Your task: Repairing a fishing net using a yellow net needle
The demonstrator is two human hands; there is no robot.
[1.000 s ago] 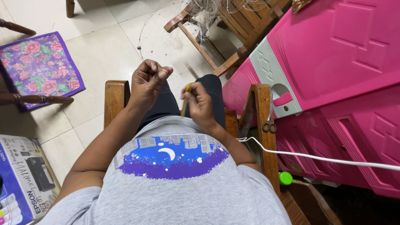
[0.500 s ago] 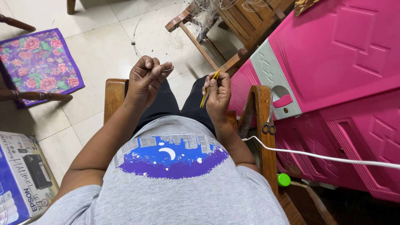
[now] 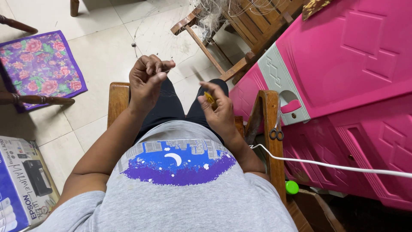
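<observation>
**Wood, plastic, cloth and tile**

By your right hand (image 3: 219, 112), the armrest (image 3: 270, 129) is varnished wood; metal scissors (image 3: 277, 129) hang there. Beyond it, glossy pink plastic door (image 3: 360, 64). Left of your left hand (image 3: 148, 81): matt floral cloth (image 3: 38, 68) on smooth tile floor (image 3: 103, 47).

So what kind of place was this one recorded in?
Most likely a room in a home, used for handwork. The person sits in a wooden armchair on a pale tiled floor, with a floral cushion to one side and pink plastic cabinets close by; scissors hang on the armrest.
</observation>
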